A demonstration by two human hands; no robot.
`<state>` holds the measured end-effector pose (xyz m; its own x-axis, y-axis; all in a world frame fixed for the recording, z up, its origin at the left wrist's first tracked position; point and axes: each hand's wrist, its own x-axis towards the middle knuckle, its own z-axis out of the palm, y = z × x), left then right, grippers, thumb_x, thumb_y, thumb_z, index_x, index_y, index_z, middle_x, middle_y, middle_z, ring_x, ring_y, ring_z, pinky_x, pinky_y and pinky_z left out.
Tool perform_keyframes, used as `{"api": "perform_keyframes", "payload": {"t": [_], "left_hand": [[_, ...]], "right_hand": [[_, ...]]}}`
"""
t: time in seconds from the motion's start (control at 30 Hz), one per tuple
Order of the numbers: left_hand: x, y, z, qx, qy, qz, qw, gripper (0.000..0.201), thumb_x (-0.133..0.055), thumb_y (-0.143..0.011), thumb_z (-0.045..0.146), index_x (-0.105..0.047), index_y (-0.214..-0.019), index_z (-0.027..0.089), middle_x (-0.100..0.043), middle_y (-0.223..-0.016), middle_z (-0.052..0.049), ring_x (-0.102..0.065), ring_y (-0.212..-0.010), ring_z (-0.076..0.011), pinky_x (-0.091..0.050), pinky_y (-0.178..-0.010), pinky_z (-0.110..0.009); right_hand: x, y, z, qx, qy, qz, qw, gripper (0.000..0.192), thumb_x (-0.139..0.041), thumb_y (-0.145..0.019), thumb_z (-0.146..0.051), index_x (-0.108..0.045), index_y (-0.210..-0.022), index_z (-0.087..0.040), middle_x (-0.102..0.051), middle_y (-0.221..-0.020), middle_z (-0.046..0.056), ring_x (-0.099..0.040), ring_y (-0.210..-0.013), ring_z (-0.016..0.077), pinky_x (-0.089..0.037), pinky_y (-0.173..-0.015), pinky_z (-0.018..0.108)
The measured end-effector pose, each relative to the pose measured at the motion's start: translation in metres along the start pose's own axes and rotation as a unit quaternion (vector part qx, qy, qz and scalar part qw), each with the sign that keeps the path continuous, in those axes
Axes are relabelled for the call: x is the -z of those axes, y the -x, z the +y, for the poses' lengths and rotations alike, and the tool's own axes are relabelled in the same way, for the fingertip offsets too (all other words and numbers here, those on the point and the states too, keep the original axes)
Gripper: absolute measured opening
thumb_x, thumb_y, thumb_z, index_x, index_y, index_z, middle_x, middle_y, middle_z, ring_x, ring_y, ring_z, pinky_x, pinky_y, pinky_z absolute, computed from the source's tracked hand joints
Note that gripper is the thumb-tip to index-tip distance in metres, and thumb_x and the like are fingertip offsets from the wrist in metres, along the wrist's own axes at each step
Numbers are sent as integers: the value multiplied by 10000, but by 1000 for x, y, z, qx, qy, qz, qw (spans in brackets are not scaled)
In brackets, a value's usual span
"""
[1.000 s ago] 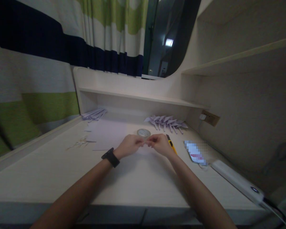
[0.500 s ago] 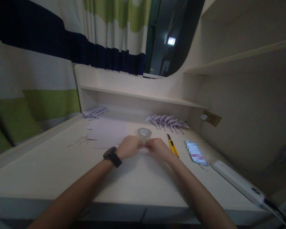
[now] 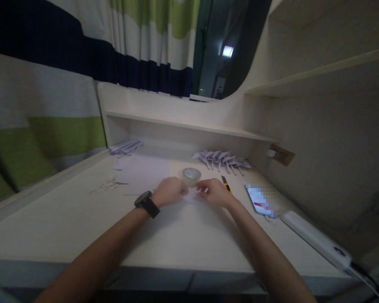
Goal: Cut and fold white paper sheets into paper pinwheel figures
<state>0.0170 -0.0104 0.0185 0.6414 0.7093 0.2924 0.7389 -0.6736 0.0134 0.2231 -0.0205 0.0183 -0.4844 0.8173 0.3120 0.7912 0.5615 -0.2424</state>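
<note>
Near the middle of the desk, a small piece of white paper lies between my two hands, pale against the desktop. My left hand, with a black watch on the wrist, has its fingers closed at the paper's left side. My right hand has curled fingers pinched at the right side; the exact grip is hard to make out. Just beyond the fingertips sits a roll of clear tape. A yellow utility knife lies beside my right hand, partly hidden by it.
Several folded paper pinwheels lie at the back right. Rolled paper sticks are at the back left, with white sheets and small scraps nearer. A phone and a white power strip lie on the right.
My hands have moved slightly apart, and the small white paper now shows between them. The right hand has shifted to cover more of the utility knife.
</note>
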Motion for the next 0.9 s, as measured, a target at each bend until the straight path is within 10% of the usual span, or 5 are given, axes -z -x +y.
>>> {"api": "perform_keyframes", "payload": {"t": [0.9], "left_hand": [[-8, 3, 11, -36, 22, -22, 999, 293, -490, -822, 363, -685, -713, 173, -682, -713, -102, -621, -660, -215, -347, -555, -275]], "right_hand": [[-22, -3, -11, 10, -62, -67, 996, 142, -587, -704, -168, -672, -603, -115, -583, -513, 2, -420, -499, 89, -239, -500, 219]]}}
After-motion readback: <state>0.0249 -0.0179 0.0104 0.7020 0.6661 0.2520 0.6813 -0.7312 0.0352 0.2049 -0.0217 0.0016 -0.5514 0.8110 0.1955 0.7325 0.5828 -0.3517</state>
